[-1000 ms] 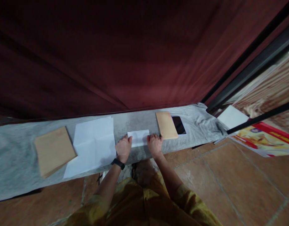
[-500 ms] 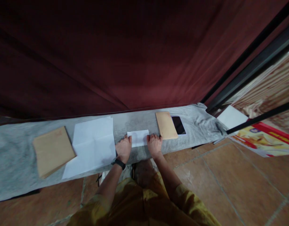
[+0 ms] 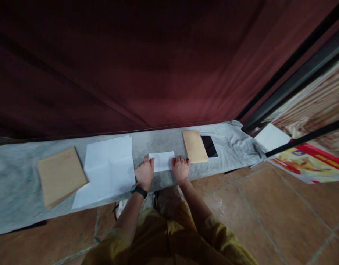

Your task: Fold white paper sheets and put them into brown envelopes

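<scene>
Head view, dial centred on the handled item: what is entered first?

One small white paper, seemingly folded, flat at the centre. Left hand at nine o'clock, thumb against the near end; right hand at four o'clock, bent fingertips along the opposite end.

State of the fingers?

Curled on both hands. Whether they pinch the sheet or merely press it down, cannot tell.

Handling notes?

Judged very light, thin and flexible; stiffer along any fold, easily creased, apt to slide on cloth. Best held by the two short ends, thumbs on top, pressing gently.

Neighbouring items?

Brown envelope, between two and three o'clock, its lower corner just beside the right fingers; contact unclear. Phone, dark screen, beyond it. Large white sheets, creased, at nine. Brown envelope stack, farther out at nine, overlapping the sheets.

Surface?

Grey cloth, plush-looking, spread over a long narrow support, rumpled towards three o'clock.

Room?

Dark red curtain at twelve. Black bars at two. Printed poster, red and yellow, at three. Terracotta-coloured floor tiles at five.
</scene>
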### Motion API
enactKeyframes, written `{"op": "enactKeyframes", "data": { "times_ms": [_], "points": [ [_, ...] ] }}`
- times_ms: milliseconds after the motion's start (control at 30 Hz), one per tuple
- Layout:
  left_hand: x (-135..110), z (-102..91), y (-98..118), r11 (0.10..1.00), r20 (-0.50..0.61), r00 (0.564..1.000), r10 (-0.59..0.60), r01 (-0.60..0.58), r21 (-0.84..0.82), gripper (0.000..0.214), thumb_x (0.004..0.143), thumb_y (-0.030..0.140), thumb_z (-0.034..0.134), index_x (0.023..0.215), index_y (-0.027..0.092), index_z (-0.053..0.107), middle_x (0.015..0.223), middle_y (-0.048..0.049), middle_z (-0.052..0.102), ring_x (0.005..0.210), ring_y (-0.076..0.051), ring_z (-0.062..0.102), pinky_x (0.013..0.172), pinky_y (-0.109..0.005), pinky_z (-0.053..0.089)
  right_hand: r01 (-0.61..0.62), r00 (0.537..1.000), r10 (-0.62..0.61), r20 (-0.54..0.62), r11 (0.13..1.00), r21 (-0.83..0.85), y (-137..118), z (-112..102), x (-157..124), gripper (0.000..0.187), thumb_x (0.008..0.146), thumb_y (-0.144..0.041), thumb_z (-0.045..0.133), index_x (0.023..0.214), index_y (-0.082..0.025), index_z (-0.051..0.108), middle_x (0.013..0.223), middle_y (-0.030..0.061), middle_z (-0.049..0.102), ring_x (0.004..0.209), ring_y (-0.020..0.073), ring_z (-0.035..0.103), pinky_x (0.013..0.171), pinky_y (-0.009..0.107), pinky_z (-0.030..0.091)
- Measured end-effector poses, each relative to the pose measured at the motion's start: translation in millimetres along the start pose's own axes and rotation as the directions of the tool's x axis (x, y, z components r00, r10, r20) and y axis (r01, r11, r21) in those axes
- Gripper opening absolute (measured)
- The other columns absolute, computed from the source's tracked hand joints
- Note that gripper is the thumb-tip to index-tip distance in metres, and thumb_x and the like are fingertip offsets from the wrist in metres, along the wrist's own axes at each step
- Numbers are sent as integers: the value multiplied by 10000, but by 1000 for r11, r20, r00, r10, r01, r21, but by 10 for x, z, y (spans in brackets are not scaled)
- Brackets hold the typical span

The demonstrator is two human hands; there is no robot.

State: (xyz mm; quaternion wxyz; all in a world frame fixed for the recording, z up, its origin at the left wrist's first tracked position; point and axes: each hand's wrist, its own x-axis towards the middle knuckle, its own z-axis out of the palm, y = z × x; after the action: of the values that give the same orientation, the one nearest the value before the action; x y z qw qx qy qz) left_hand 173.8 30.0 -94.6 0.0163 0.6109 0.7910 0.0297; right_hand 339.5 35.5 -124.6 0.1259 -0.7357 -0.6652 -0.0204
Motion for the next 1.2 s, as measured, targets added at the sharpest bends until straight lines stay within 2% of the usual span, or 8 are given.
{"op": "enactKeyframes", "data": {
  "times_ms": [200, 333, 467, 567, 867, 967, 1067, 1200],
  "points": [
    [-84, -41, -31, 1000, -87, 996, 27, -28, -12, 493, 1046, 455, 294, 1177, 86, 592, 848, -168, 724, 869, -299, 723, 740, -370, 534, 8, 999, -8, -34, 1000, -4, 4, 18, -5, 319, 1047, -363, 459, 959, -151, 681, 918, 127, 738, 860, 253, 674, 960, 426, 345],
    [-235, 17, 55, 946, -191, 934, 303, -319, -58, 378, 1034, 322, 342, 1157, 125, 640, 1091, -183, 710, 1095, -297, 658, 941, -434, 505, 11, 1000, -11, -28, 1000, 9, 10, 27, -10, 318, 1044, -368, 457, 961, -154, 678, 919, 123, 737, 853, 255, 669, 954, 422, 342],
    [-378, 186, 197, 843, -221, 842, 492, -524, -121, 462, 1019, 305, 381, 1427, 155, 536, 1513, -158, 516, 1443, -307, 422, 1174, -490, 348, 8, 1000, -8, 3, 1000, 19, 6, 12, -6, 328, 1051, -360, 432, 966, -159, 676, 945, 131, 738, 885, 260, 669, 960, 421, 344],
    [-416, 309, 224, 842, -180, 849, 497, -522, -135, 541, 1020, 374, 382, 1508, 155, 462, 1618, -147, 382, 1527, -316, 283, 1230, -533, 252, -4, 999, 3, 40, 1000, 27, -1, -16, 7, 337, 1054, -355, 419, 975, -159, 681, 963, 144, 737, 905, 264, 672, 972, 425, 344],
    [-400, 411, 182, 847, -114, 855, 506, -517, -125, 608, 998, 329, 407, 1569, 124, 358, 1656, -171, 271, 1554, -320, 201, 1245, -560, 206, -46, 996, 39, 79, 994, 96, -121, -288, -79, 338, 1045, -293, 397, 1105, -123, 684, 1095, 197, 712, 1046, 309, 635, 997, 468, 374],
    [-399, 434, 165, 830, -92, 836, 541, -549, -99, 612, 970, 224, 411, 1565, 91, 356, 1651, -198, 272, 1559, -326, 173, 1248, -569, 191, 134, 987, -148, 57, 970, 204, -205, -299, -150, 397, 1068, -353, 366, 1294, -157, 627, 1326, 151, 654, 1230, 267, 573, 1049, 407, 392],
    [-395, 461, 140, 808, -104, 812, 575, -583, -86, 608, 962, 174, 389, 1563, 92, 355, 1649, -196, 286, 1562, -302, 172, 1252, -565, 191, 307, 943, -331, 37, 908, 285, -242, -206, -203, 460, 1077, -380, 367, 1456, -171, 520, 1524, 102, 522, 1412, 214, 447, 1147, 360, 350],
    [-393, 487, 130, 805, -133, 808, 574, -587, -87, 608, 970, 187, 385, 1571, 108, 340, 1654, -185, 282, 1562, -289, 181, 1250, -561, 208, 330, 934, -356, 42, 900, 284, -218, -70, -236, 492, 1079, -392, 371, 1517, -183, 457, 1572, 94, 465, 1473, 208, 387, 1195, 385, 322]
  ]
}}
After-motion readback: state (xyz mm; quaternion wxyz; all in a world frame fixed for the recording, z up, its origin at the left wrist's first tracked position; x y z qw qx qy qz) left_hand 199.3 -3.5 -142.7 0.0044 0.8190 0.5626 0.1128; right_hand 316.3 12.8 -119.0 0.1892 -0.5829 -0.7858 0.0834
